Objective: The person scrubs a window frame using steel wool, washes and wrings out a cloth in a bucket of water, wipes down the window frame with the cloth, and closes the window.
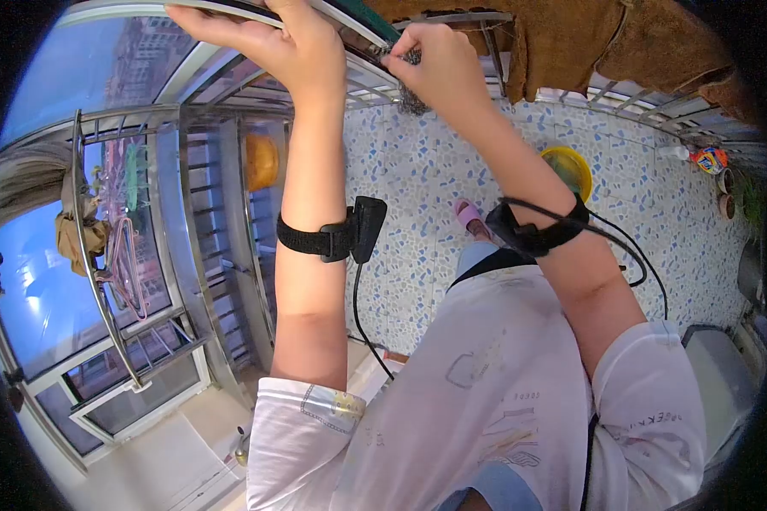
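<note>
At the upper edge of the view, a long, pale-edged frame with a dark green strip (362, 19) is met by both bare hands. The left hand (302, 43) is laid against its underside, with the fingers stretched along the rail and the thumb raised apart from them; because the tips are cut off by the picture's edge, it cannot be told whether the frame is clamped or only propped. The palm is probably set there so that the weight is borne and the rail steadied.

By the right hand (441, 70), thumb and forefinger are brought together in a pinch on a crumpled bundle of dark grey, mesh-like material (412, 100), which is hung just below the frame's end, between the two hands. A fingertip grip seems to be chosen because the material is thin and loose; how the bundle is joined to the frame cannot be made out.

Black fabric straps (315, 243) are fastened round both forearms, presumably so that the attached devices are kept from slipping. Brown, coarse cloth (562, 51) is draped beside the right hand. On the blue-and-white speckled tile floor (392, 187), a round yellow basin (581, 162) is placed well below the arms, out of their way.
</note>
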Tool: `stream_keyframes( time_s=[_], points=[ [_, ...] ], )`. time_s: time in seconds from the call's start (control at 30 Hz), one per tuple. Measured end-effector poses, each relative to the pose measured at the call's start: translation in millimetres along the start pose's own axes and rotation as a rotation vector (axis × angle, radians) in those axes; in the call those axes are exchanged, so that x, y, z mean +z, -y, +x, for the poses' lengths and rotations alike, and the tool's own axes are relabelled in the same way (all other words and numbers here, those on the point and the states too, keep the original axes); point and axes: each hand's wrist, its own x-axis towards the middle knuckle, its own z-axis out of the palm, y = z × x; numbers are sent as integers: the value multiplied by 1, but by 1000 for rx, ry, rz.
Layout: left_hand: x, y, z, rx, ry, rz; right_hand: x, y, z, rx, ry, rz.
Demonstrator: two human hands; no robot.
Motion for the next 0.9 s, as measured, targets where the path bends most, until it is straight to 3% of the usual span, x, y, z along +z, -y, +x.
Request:
stream_keyframes(
  time_s=[0.03, 0.1, 0.13, 0.2, 0.23, 0.63, 0.8, 0.87, 0.9],
  points=[
    [-1, 6, 0, -8, 2, 4, -1, -3, 4, 6, 6, 0],
    [-5, 21, 2, 177, -11, 100, -9, -5, 15, 99, 177, -35],
    [-7, 21, 2, 167, -7, 104, -17, 2, 16, 107, 184, -34],
    [-5, 18, 3, 171, 5, 117, -30, 16, 17, 368, 356, 56],
    [-4, 16, 2, 168, 6, 113, -31, 15, 20, 371, 378, 43],
    [-3, 2, 1, 37, 10, -44, -14, 13, 2, 266, 112, 167],
    [2, 4, 5, 116, 24, -29, -24, 16, 21, 440, 271, 108],
    [0, 13, 7, 156, 20, -7, -37, 26, 31, 453, 429, -150],
    [-1, 14, 9, 193, 20, 73, 3, -19, 20, 138, 154, -464]
  ],
)
